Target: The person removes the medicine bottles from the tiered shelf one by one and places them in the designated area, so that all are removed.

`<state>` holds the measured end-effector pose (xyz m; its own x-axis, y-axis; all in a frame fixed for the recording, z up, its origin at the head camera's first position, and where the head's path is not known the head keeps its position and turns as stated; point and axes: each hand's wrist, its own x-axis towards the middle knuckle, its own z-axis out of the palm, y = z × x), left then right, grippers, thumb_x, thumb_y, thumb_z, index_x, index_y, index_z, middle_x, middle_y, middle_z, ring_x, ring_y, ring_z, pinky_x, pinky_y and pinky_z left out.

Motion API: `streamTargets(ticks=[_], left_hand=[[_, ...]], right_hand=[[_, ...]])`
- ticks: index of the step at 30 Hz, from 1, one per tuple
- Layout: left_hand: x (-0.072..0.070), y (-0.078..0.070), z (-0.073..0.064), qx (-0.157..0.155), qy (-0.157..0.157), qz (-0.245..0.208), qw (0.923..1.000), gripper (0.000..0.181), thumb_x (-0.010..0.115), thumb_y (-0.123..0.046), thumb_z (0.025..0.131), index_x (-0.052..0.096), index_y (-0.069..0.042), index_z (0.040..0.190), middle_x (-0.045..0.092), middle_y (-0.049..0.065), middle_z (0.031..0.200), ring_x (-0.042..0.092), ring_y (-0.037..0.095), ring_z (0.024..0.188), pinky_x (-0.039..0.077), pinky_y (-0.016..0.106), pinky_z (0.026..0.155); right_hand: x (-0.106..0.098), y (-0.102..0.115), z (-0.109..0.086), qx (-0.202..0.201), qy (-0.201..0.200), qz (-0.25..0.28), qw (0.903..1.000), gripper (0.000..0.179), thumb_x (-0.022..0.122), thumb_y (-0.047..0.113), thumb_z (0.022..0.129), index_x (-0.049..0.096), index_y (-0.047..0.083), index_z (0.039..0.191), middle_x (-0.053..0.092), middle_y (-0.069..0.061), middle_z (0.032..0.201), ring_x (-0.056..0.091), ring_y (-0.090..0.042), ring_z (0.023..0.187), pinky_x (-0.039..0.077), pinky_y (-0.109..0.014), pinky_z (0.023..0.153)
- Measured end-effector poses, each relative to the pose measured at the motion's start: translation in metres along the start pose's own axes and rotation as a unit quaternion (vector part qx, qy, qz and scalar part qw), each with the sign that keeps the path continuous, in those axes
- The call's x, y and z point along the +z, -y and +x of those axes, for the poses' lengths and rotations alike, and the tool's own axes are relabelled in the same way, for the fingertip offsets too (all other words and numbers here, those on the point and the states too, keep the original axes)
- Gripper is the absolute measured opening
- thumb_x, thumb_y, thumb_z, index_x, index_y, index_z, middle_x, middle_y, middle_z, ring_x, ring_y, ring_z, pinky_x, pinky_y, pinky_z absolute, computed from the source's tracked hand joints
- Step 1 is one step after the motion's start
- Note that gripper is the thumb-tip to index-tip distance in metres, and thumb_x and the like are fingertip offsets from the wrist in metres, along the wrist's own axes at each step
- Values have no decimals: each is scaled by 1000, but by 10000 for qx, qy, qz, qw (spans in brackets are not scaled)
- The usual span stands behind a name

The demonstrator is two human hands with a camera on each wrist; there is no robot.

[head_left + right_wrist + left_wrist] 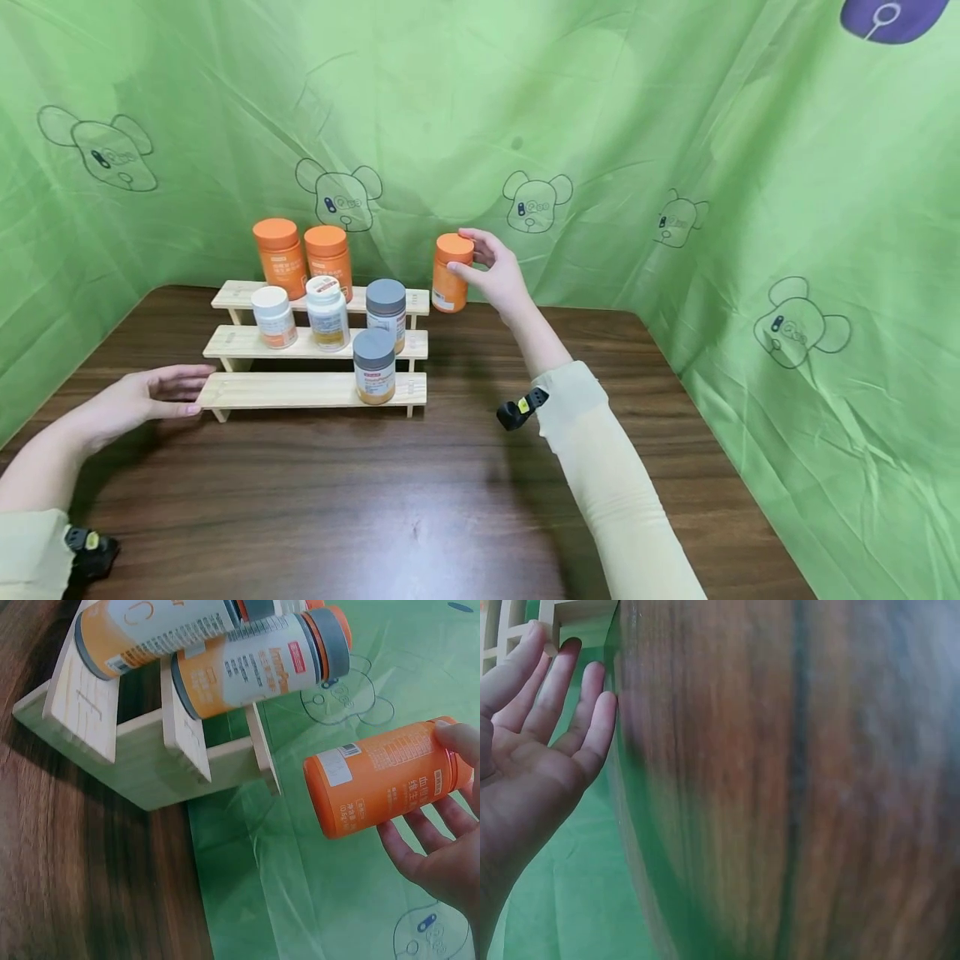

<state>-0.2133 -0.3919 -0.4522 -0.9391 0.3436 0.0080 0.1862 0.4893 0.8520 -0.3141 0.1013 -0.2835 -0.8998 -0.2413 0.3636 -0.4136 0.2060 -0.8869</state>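
An orange bottle [451,283] is held upright in the air by my right hand [497,273], just right of the top step of a wooden tiered rack [285,390]. In the right wrist view, thumb and fingers grip that orange bottle [382,776] near its cap. My left hand [161,394] touches the left end of the bottom step, fingers fairly straight; the left wrist view shows the hand [544,742] by the rack's edge. Two orange bottles [281,258] stand on the top step. Two white bottles [327,317] and a grey-capped bottle [386,308] occupy the middle step.
Another grey-capped bottle [374,367] stands toward the right of the bottom step. The rack rests on a dark wooden table [315,500]. Green cloth [450,125] with printed bear heads hangs behind the table and along its sides.
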Motion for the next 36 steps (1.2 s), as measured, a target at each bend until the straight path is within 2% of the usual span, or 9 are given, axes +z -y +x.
streamTargets(ticks=[10,24,29,36], left_hand=[[-2,7,-7,-80,16,-335,9994,52,61,-1,89,41,2,137,62,-22,113,57,-8,100,45,12,77],[-4,2,-5,-113,43,-474,9988,51,61,0,89,42,2,137,62,-22,112,58,-7,100,49,16,76],[-2,1,-3,-84,56,-410,9991,51,61,-1,89,42,4,136,62,-22,111,58,-7,99,49,15,76],[1,1,1,-48,20,-52,10000,54,62,-5,89,40,5,137,62,-23,110,58,-8,99,46,12,77]], right_hand=[[-14,-23,-2,282,-37,166,9995,58,75,9,80,52,6,133,59,-8,129,55,-25,114,46,-35,93],[-37,-67,-6,504,-142,381,9979,57,75,8,79,53,10,132,58,-7,131,52,-24,118,42,-38,98],[-41,-81,-11,628,-158,367,9972,59,75,7,80,51,7,134,56,-7,133,51,-26,120,43,-39,97],[-44,-98,-19,844,-296,402,9952,62,75,5,79,49,6,136,55,-9,134,51,-26,119,44,-38,96]])
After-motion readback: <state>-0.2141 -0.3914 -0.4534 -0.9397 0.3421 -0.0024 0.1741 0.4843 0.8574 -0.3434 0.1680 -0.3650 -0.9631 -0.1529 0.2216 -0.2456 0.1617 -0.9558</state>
